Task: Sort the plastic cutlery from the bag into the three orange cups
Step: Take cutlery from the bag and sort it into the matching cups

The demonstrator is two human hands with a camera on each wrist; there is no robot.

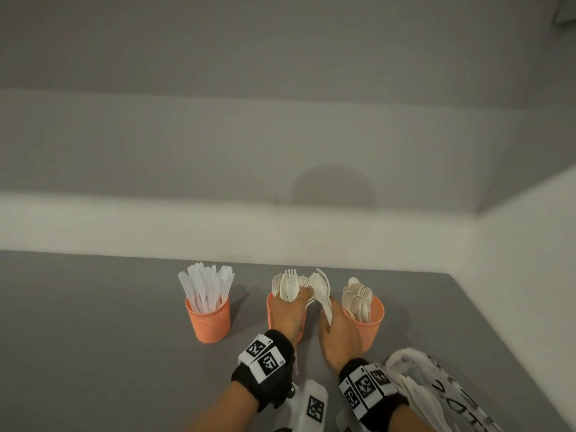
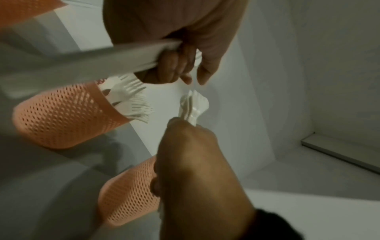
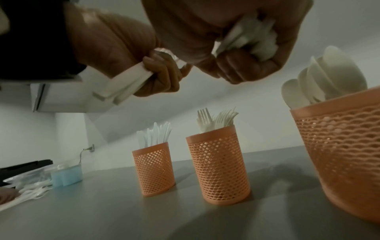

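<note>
Three orange cups near the bench's far edge already hold knives, forks and spoons. Left hand grips forks, right hand grips spoons; bag at the near right corner, contents unclear

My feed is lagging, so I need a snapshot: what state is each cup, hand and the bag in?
Left cup: upright, holds knives.
Middle cup: upright, holds forks.
Right cup: upright, holds spoons.
Left hand: grips a bunch of forks.
Right hand: grips spoons.
Bag: lying on the table, cutlery inside.
</note>
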